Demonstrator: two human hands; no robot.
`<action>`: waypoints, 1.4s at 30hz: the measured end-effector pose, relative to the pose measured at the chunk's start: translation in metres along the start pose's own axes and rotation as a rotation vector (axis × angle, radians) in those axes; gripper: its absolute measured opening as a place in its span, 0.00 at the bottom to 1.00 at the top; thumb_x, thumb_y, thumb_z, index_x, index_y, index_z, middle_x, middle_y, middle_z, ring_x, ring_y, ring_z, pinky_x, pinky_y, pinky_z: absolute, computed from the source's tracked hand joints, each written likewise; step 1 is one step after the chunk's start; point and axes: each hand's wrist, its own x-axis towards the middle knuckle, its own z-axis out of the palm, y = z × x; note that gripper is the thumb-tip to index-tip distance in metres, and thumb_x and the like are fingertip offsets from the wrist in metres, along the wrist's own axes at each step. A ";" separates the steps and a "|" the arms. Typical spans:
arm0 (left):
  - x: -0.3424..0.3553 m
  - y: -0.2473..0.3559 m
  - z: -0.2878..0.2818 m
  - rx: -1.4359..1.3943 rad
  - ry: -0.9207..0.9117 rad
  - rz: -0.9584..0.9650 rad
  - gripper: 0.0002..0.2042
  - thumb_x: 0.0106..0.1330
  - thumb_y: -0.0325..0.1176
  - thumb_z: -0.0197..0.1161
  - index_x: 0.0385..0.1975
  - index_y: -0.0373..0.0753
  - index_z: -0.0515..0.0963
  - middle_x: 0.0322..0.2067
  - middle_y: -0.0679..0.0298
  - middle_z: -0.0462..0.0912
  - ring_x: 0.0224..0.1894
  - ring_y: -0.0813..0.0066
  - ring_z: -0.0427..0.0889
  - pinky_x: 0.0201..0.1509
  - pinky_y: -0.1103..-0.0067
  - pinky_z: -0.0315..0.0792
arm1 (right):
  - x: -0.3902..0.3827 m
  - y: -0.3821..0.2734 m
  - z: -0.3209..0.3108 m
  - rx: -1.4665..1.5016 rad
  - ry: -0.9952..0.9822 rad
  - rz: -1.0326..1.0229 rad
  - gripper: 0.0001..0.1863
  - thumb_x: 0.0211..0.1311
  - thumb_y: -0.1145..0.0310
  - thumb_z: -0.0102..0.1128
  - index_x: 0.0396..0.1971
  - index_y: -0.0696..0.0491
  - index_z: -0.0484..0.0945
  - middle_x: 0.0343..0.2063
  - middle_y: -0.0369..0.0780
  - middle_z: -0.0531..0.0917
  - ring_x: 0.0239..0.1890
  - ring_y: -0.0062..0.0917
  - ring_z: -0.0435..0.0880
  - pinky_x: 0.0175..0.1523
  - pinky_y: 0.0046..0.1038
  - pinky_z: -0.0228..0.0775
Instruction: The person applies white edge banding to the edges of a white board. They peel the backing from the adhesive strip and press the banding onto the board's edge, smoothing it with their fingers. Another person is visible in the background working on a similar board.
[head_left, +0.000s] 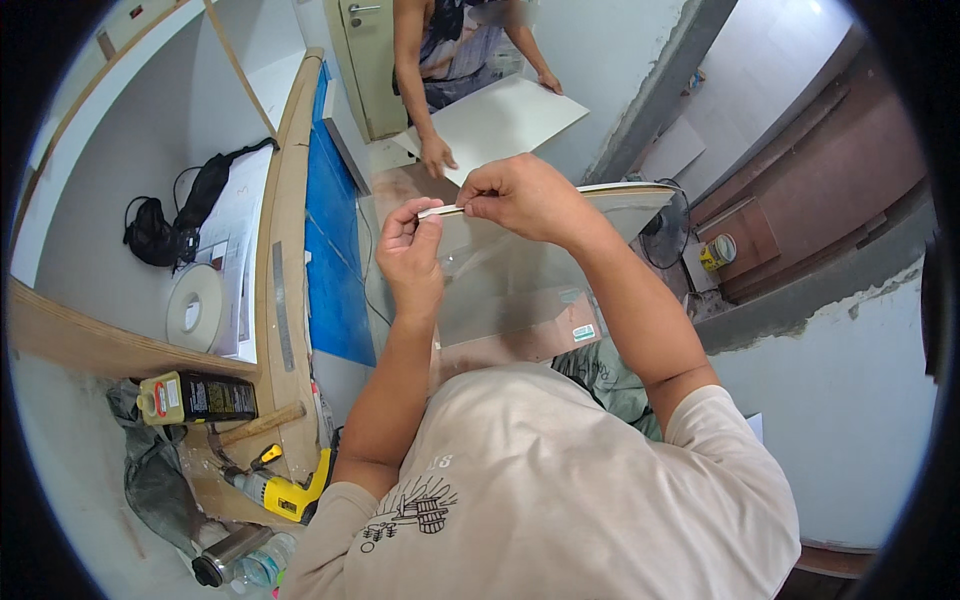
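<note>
Far left, a black bag [155,232] with its strap lies on a pale surface, and beside it a roll of white tape [196,308] leans against a sheet of paper. Below these sit a yellow-capped can [195,397], a wooden-handled hammer [258,424], a yellow power drill [280,492] and a metal flask [228,556] near the lower edge. A long curved wooden panel [283,270] runs up the picture, with a blue sheet [333,255] just beside it. Toward the middle, the left hand [412,252] is closed, its thumb and fingertips pinching the left end of a thin pale strip [445,210] at the top edge of a clear film [500,285] (the film hangs down in front of the person's chest, glossy and see-through). The right hand [520,197] grips the same strip just to the right, fingers curled shut over it, so the two hands stand close together. The strip runs on along the edge of a curved board [625,198] that reaches rightward. Behind the hands, another person leans with both hands on a white panel [500,120]. Farther right a small fan [660,238] stands on the floor, near a tin [717,251] with a yellow label, beside stacked brown boards [800,190].
</note>
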 end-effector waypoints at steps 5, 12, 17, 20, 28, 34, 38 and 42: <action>-0.001 0.000 0.003 0.019 0.002 -0.007 0.08 0.66 0.21 0.60 0.44 0.32 0.76 0.41 0.60 0.83 0.40 0.81 0.79 0.46 0.85 0.72 | -0.003 -0.002 0.000 0.061 0.012 0.076 0.07 0.57 0.68 0.65 0.33 0.54 0.85 0.26 0.42 0.85 0.28 0.33 0.83 0.37 0.31 0.73; -0.001 0.005 0.013 0.129 0.072 -0.039 0.06 0.66 0.23 0.61 0.41 0.32 0.78 0.38 0.61 0.85 0.37 0.82 0.80 0.44 0.85 0.72 | -0.006 0.003 0.001 -0.008 0.023 -0.003 0.07 0.58 0.69 0.65 0.34 0.54 0.84 0.27 0.43 0.86 0.29 0.34 0.84 0.37 0.31 0.74; -0.002 0.009 0.014 0.177 0.086 -0.006 0.05 0.67 0.24 0.58 0.39 0.33 0.78 0.38 0.61 0.84 0.38 0.82 0.78 0.46 0.84 0.72 | -0.022 0.015 -0.029 -0.217 -0.110 0.023 0.11 0.60 0.68 0.64 0.43 0.50 0.82 0.35 0.43 0.86 0.38 0.40 0.84 0.44 0.37 0.74; 0.001 0.005 0.014 0.114 0.078 0.016 0.05 0.67 0.24 0.58 0.40 0.33 0.78 0.38 0.61 0.85 0.37 0.83 0.78 0.45 0.85 0.72 | -0.039 0.040 -0.060 -0.270 -0.201 0.089 0.14 0.63 0.70 0.61 0.49 0.50 0.81 0.39 0.46 0.85 0.43 0.42 0.83 0.49 0.39 0.73; 0.001 -0.003 0.012 0.133 0.085 0.010 0.05 0.69 0.24 0.57 0.41 0.34 0.77 0.39 0.62 0.84 0.38 0.82 0.78 0.47 0.84 0.72 | -0.076 0.106 -0.108 -0.103 -0.197 0.221 0.12 0.62 0.78 0.57 0.45 0.57 0.83 0.37 0.42 0.82 0.43 0.33 0.80 0.50 0.32 0.71; 0.000 0.000 0.016 0.042 0.085 0.001 0.06 0.68 0.22 0.58 0.42 0.33 0.77 0.39 0.61 0.85 0.38 0.84 0.79 0.46 0.86 0.73 | -0.072 0.093 -0.108 -0.012 -0.104 0.256 0.15 0.61 0.78 0.58 0.47 0.53 0.84 0.32 0.39 0.75 0.38 0.29 0.74 0.48 0.28 0.66; 0.002 -0.003 0.014 0.014 0.067 0.023 0.06 0.68 0.22 0.59 0.43 0.32 0.77 0.39 0.61 0.85 0.39 0.85 0.79 0.46 0.87 0.72 | -0.070 0.096 -0.111 -0.023 -0.067 0.187 0.15 0.62 0.78 0.57 0.47 0.53 0.83 0.31 0.40 0.75 0.37 0.29 0.74 0.48 0.28 0.67; 0.000 -0.005 0.013 -0.012 0.083 0.010 0.07 0.68 0.22 0.59 0.44 0.32 0.76 0.40 0.61 0.84 0.39 0.85 0.79 0.45 0.87 0.71 | -0.057 0.094 -0.119 -0.047 -0.052 0.163 0.13 0.65 0.77 0.55 0.47 0.54 0.83 0.32 0.41 0.75 0.38 0.29 0.74 0.48 0.27 0.68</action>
